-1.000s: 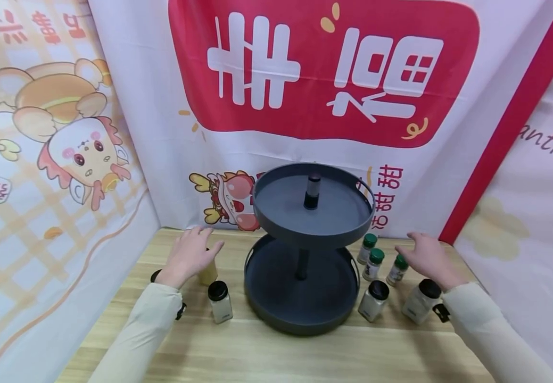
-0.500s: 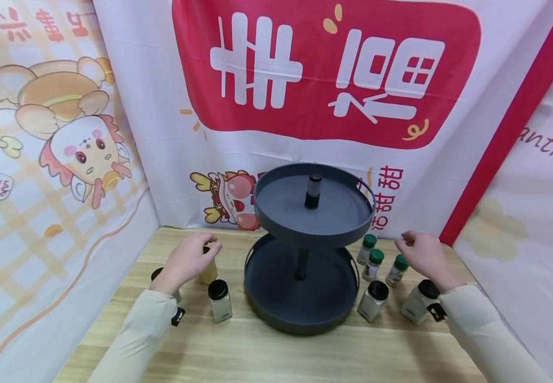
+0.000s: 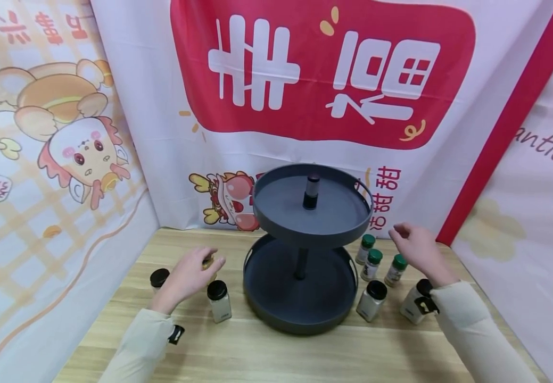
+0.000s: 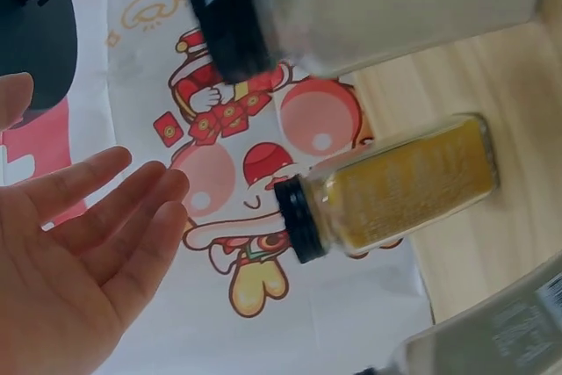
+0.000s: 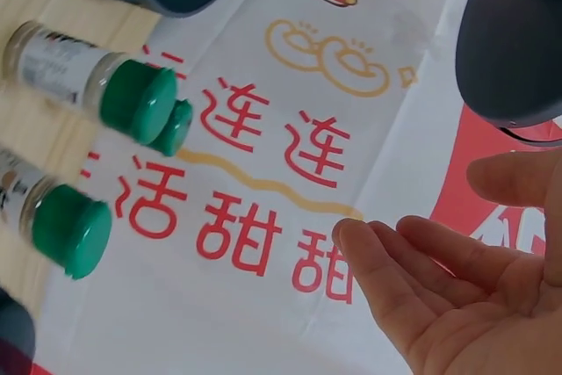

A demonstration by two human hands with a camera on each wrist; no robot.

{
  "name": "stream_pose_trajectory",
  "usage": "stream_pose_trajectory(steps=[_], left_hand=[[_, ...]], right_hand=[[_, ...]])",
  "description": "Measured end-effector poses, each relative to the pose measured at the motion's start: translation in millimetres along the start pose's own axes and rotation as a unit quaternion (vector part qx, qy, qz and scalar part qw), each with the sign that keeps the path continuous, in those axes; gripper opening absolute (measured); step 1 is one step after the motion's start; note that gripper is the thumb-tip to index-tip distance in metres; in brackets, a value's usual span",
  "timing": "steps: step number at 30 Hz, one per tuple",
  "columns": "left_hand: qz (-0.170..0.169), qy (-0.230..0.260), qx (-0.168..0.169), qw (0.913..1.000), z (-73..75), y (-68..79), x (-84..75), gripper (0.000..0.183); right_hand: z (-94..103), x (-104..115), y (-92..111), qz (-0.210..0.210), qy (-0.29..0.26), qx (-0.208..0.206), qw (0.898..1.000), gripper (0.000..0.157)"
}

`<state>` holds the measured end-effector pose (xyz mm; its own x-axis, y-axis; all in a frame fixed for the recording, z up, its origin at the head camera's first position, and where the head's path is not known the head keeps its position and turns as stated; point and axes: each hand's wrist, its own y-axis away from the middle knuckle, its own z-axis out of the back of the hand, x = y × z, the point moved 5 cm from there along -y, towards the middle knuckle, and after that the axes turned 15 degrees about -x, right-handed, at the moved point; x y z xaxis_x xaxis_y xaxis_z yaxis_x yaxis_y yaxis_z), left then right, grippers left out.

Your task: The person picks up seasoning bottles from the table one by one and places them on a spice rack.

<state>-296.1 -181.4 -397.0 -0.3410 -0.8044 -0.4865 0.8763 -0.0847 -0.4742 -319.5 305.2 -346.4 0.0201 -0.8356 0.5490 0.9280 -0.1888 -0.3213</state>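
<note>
In the head view my left hand (image 3: 187, 279) hovers over the left side of the table and partly hides a jar of yellow powder. The left wrist view shows that black-capped jar (image 4: 413, 186) standing apart from the relaxed fingers (image 4: 145, 256). Beside it are a pale-filled jar with a black lid (image 3: 220, 301) and another black-lidded jar (image 3: 159, 279). My right hand (image 3: 420, 250) hangs, fingers loosely bent and holding nothing, above several green-capped spice bottles (image 3: 371, 268). Two pale black-lidded jars, one (image 3: 371, 303) nearer the middle and one (image 3: 414, 306) below my right wrist, stand in front.
A dark grey two-tier round stand (image 3: 300, 319) occupies the middle of the wooden table (image 3: 276, 356); its upper tray (image 3: 281, 199) overhangs the lower one. Printed cloth (image 3: 171, 170) hangs behind and along both sides.
My left hand has moved down and back toward me, uncovering the far-left black lid. My right hand has shifted slightly left and up, its fingers bending a little more. The jars stay put.
</note>
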Motion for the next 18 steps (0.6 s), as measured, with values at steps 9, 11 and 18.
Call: stream_pose_trajectory(steps=[9, 11, 18], left_hand=[[0.034, 0.041, 0.016, 0.9985, -11.6, 20.6, 9.6, 0.063], [0.044, 0.06, 0.023, 0.997, -15.1, 25.0, 12.2, 0.063], [0.082, 0.102, 0.032, 0.9909, -24.9, 37.1, 21.4, 0.066]], right_hand=[[5.0, 21, -3, -0.009, -0.049, -0.015, 0.999, 0.07], [7.4, 28, -3, 0.002, -0.059, -0.025, 0.998, 0.069], [12.4, 46, -5, 0.025, -0.117, -0.046, 0.992, 0.065]])
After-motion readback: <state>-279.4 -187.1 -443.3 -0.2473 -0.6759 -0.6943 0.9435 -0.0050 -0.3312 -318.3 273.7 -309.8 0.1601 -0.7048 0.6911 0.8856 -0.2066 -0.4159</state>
